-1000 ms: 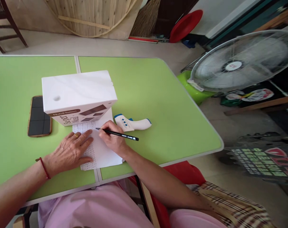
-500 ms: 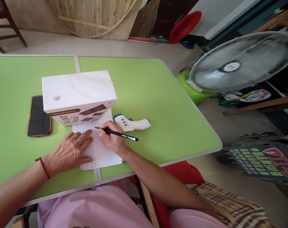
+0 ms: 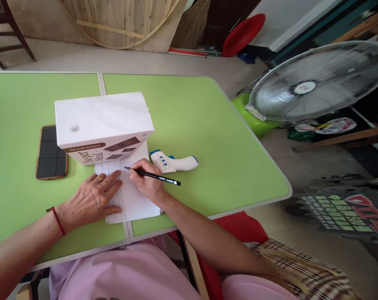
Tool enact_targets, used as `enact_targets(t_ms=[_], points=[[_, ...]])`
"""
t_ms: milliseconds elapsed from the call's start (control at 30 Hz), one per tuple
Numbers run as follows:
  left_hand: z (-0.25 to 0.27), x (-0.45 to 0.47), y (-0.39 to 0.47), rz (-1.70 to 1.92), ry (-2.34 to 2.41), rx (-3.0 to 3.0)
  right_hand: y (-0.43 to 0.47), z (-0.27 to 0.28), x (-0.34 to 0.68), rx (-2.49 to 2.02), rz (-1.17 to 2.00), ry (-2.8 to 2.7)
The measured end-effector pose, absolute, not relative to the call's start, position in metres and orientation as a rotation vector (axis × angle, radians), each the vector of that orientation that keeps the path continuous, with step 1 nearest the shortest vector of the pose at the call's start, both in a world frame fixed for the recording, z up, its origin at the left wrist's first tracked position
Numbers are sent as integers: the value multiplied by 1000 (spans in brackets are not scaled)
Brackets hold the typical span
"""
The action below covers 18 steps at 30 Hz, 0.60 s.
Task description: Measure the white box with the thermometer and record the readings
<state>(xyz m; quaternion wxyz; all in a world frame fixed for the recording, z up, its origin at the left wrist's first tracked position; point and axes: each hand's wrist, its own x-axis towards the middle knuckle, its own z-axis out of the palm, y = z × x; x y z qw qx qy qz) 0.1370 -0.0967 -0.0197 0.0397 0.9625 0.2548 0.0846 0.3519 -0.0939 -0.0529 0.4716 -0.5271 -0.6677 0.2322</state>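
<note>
A sheet of white paper (image 3: 139, 204) lies on the green table, its left part covered with rows of small handwriting. My left hand (image 3: 95, 196) rests on the written part with its fingers spread. In my right hand (image 3: 147, 179) a black pen (image 3: 160, 178) is gripped, its tip touching or just over the paper near the end of the writing. A white box (image 3: 104, 121) stands over the sheet's far end and hides some of it. Right beside my right hand lies a white and blue infrared thermometer (image 3: 179, 163).
A smartphone (image 3: 51, 154) in a brown case lies left of the box on the green table (image 3: 232, 166). Past the table's right end stands a large fan (image 3: 304, 87). A red stool (image 3: 243, 35) and a straw broom (image 3: 192, 25) are by the far wall.
The pen's rear end has shifted very slightly to the left and up. My left hand, the box and the thermometer stay where they were.
</note>
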Motion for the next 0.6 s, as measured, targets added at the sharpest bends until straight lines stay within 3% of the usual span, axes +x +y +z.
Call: enact_targets(t_ms=[433,600], points=[[-20,138,-97,256,797,2973,-96,-49,354,-1261,482,-1608],[-18,141,-94,288,768,3014,-103,-33,365,-1169,315,-1926]])
